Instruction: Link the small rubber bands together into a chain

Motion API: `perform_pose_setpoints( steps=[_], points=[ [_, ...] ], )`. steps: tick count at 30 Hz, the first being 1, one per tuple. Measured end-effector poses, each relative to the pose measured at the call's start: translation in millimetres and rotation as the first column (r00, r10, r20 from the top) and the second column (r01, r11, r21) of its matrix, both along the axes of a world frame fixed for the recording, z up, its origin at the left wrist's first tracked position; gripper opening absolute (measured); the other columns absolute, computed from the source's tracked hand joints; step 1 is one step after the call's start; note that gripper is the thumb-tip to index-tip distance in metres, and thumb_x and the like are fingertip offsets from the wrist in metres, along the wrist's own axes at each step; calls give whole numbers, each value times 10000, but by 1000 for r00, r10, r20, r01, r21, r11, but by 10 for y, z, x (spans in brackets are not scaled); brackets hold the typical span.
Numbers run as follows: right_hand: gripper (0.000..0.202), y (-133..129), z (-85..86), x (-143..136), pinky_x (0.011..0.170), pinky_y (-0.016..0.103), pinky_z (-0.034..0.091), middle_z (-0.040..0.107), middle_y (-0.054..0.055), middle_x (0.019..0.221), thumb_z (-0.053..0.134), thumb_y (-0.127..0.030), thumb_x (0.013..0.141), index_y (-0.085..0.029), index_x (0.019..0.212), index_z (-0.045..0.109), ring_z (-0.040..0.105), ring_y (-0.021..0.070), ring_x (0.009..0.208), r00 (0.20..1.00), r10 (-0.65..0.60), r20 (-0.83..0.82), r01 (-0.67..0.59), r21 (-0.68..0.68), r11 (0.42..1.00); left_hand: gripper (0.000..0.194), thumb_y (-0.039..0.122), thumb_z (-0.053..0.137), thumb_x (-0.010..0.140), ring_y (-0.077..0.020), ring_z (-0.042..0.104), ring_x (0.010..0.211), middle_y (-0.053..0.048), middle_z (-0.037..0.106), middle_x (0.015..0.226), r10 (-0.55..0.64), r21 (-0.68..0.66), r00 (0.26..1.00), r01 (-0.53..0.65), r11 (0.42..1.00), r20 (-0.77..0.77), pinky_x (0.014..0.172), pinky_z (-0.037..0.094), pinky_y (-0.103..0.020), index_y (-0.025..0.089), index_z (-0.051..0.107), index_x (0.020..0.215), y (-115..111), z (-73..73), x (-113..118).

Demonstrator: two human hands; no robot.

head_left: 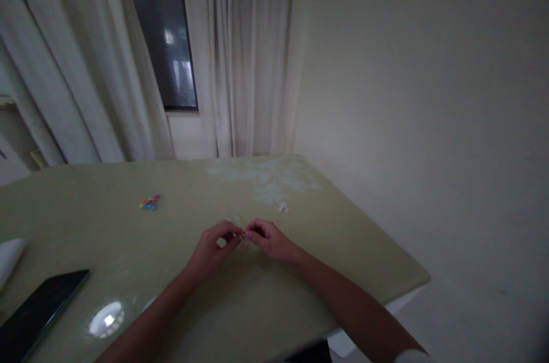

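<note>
Over the middle of the table, my left hand (217,244) and my right hand (273,242) meet fingertip to fingertip. Both are closed in a pinch on a small orange piece (243,235), too small and dim to identify. Something clear, like thin plastic, shows faintly around the fingers. Just beyond my right hand lie a few tiny white pieces (283,207). Farther off to the left is a little heap of bright multicoloured pieces (150,203) in pink, orange, green and blue.
The glossy greenish table (111,237) runs up to a wall on the right and curtains (253,54) at the back. A dark flat device (43,311) lies at the front left, beside a white object (9,257). A ceiling light reflects off the tabletop.
</note>
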State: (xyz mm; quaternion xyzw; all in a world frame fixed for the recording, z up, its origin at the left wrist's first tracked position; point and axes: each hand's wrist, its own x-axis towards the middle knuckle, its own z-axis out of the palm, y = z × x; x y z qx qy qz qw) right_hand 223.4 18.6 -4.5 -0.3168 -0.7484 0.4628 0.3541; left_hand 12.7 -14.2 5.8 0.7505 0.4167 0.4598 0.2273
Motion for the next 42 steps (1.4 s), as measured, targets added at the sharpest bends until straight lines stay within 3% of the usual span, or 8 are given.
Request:
perform_pose_setpoints(
  steps=[4, 7, 20, 23, 27, 34, 38, 42],
  points=[
    [202, -1, -28, -8, 704, 260, 416, 560, 1, 845, 661, -369, 953, -171, 992, 677, 507, 142, 752, 987, -108, 120, 83, 194, 977, 115, 318, 653, 914, -154, 703, 764, -65, 762, 987, 47, 26, 992, -50, 998, 117, 704, 568, -264, 206, 678, 904, 13, -8, -42],
    [98, -32, -45, -19, 814, 266, 453, 582, 27, 966, 751, -244, 888, -183, 959, 723, 568, 155, 867, 939, -69, 338, -66, 373, 926, 124, 329, 668, 900, -172, 721, 777, -59, 785, 931, 113, -3, 982, -113, 994, 151, 727, 580, -283, 206, 662, 889, 26, -6, -79],
    [161, -125, -1, -149, 837, 335, 464, 608, 109, 985, 622, -266, 939, -123, 967, 692, 550, 221, 886, 727, -247, 641, -214, 553, 805, 220, 377, 584, 964, -192, 736, 860, -64, 781, 971, 66, -63, 993, -60, 996, 94, 739, 588, -281, 217, 728, 1010, 47, -43, -81],
    [135, -113, -23, -125, 836, 341, 462, 589, 103, 986, 604, -245, 937, -122, 973, 649, 537, 220, 893, 758, -214, 617, -212, 542, 813, 189, 374, 629, 942, -166, 700, 762, -42, 754, 881, 68, 2, 996, -68, 998, 63, 711, 561, -263, 210, 721, 962, 35, -12, -89],
    [50, -75, 13, -32, 833, 293, 456, 540, 42, 998, 588, -174, 941, -172, 987, 569, 533, 176, 919, 887, -77, 455, -131, 408, 904, 157, 349, 665, 904, -163, 697, 706, -25, 738, 802, 70, -13, 994, -69, 998, 79, 671, 547, -256, 205, 714, 941, 36, -6, -79],
    [59, -108, 79, -47, 733, 269, 409, 492, -2, 887, 539, -182, 972, -194, 934, 495, 473, 146, 779, 946, -130, 296, 22, 340, 940, 155, 293, 628, 863, -217, 750, 779, -64, 804, 868, 129, -67, 991, -127, 990, 21, 756, 583, -338, 213, 756, 898, 136, -151, -55],
    [67, -213, 91, -129, 692, 263, 381, 491, -10, 870, 537, -250, 972, -202, 957, 492, 453, 138, 743, 980, -49, 193, -19, 336, 942, 213, 402, 668, 865, -229, 751, 796, -65, 807, 878, 148, -105, 983, -137, 985, 105, 774, 596, -355, 217, 761, 913, 150, 20, -200],
    [193, -247, 111, -161, 662, 261, 366, 462, -26, 803, 486, -385, 1013, -204, 948, 489, 420, 135, 709, 999, -32, -24, 36, 200, 979, 189, 397, 738, 823, -209, 731, 726, -42, 786, 781, -78, -227, 992, 99, 969, 98, 688, 581, -301, 212, 776, 827, 66, 230, -288]
  ],
)
